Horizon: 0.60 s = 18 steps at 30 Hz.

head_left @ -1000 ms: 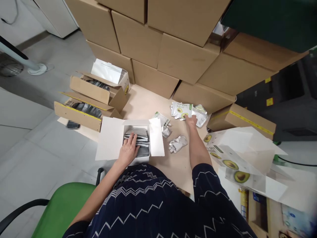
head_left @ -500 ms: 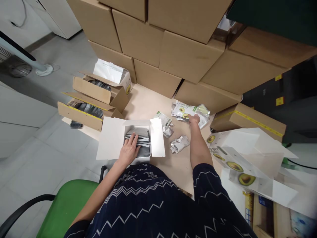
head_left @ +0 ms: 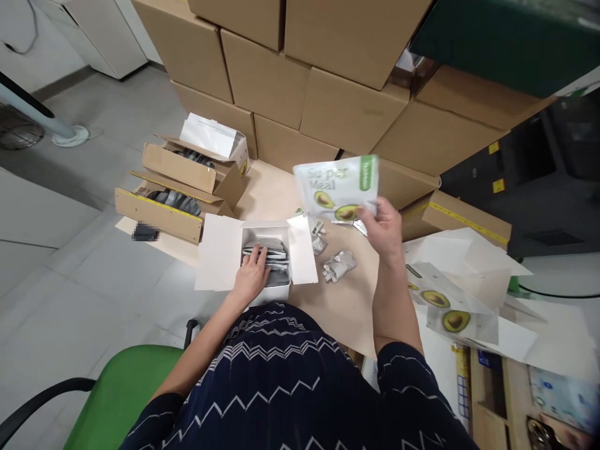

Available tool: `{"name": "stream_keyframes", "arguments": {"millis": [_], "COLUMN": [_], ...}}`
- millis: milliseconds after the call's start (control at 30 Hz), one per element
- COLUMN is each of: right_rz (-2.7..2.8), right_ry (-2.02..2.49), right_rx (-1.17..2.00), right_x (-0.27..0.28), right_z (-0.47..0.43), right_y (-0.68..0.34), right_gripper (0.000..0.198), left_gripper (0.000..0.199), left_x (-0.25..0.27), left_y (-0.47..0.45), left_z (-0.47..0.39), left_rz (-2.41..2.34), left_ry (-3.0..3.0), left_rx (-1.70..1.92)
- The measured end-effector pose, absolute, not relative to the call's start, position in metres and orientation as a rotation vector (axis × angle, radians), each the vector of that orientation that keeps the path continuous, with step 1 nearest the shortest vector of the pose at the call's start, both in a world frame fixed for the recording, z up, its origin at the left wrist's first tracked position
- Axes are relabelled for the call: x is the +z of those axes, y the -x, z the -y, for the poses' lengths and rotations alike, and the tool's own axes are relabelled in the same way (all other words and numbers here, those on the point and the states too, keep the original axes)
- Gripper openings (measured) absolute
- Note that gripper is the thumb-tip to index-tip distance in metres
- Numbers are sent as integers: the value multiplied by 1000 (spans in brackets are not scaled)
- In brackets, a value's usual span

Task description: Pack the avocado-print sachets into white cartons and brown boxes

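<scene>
Raised above the table, a white pouch (head_left: 323, 181) printed with avocados and "Super Meal" is pinched at its lower right corner by my right hand (head_left: 384, 228). My left hand (head_left: 252, 275) lies over the pouches (head_left: 277, 277) packed in an open white box (head_left: 304, 275), its fingers stretched out on their top edges. The box stands in front of my body with its flaps spread. Two crumpled silver pouches, one (head_left: 339, 266) in plain sight and another (head_left: 319, 242) partly covered, rest on the table to the right of the box.
Brown cartons (head_left: 262, 81) are stacked behind the table (head_left: 267, 181). Two opened cartons (head_left: 159, 212) of pouches stand at the left. White avocado-printed boxes (head_left: 450, 300) crowd the right side. A green chair (head_left: 126, 387) is at lower left.
My right hand has lifted the pouch off the pile at the back right and brought it up, nearer to me. The left hand stays in the white box.
</scene>
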State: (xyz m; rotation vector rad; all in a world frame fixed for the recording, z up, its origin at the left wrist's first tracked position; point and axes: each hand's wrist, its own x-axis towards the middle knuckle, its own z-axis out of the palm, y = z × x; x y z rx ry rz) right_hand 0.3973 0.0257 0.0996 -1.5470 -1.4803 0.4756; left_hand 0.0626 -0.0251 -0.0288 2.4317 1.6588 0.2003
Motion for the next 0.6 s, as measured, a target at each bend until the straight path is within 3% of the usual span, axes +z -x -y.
{"name": "stream_keyframes", "arguments": {"millis": [200,400,600], "right_rz": [2198,2600,2712], "right_ry": [1300,1464,1663], "right_rx": [652,448,543], "right_x": [123,84,48], "right_z": [-11,-29,-45], "right_y": [-324,-269,-238], "right_gripper": [31,38,37], "left_gripper": [54,53,53], "left_x": [-32,-31,-31], "left_y": [-64,-65,-65], "left_z": [26,26,27], "left_rz": [-1700,-1694,-1691], "left_ry": [-2405,-2431,-2436], "left_rx": [216,221,213]}}
